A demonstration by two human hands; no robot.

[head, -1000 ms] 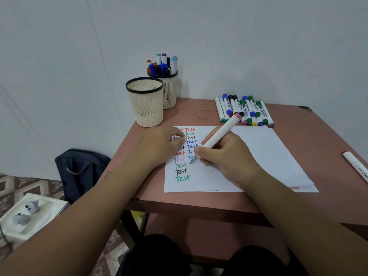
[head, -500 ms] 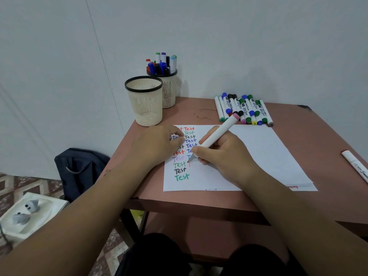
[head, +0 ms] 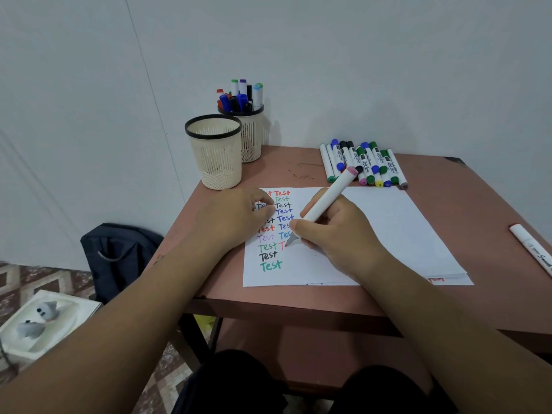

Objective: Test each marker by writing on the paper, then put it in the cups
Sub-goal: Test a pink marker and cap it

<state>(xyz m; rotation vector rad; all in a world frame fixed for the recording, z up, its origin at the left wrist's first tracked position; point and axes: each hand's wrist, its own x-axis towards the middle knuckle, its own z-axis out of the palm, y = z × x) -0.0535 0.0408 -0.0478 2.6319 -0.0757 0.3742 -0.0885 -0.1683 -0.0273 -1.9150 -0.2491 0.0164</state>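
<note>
One marker (head: 324, 206) pinched in right hand (head: 337, 234) fingers (head: 301, 227), tip on paper (head: 388, 234)

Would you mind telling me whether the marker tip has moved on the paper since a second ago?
Yes. The marker tip has shifted slightly rightward from the green "Test", leaving a new red "T" on the paper.

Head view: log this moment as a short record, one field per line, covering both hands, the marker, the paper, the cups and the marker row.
right hand: grips the marker, tip on the paper
left hand: rests on the paper's left part, over some words
writing: coloured "Test" words in two columns; a red letter just begun at the tip
near cup: looks empty
far cup: holds several markers upright
marker row: lies on the table beyond the paper
single marker: lies at the table's right edge
</note>
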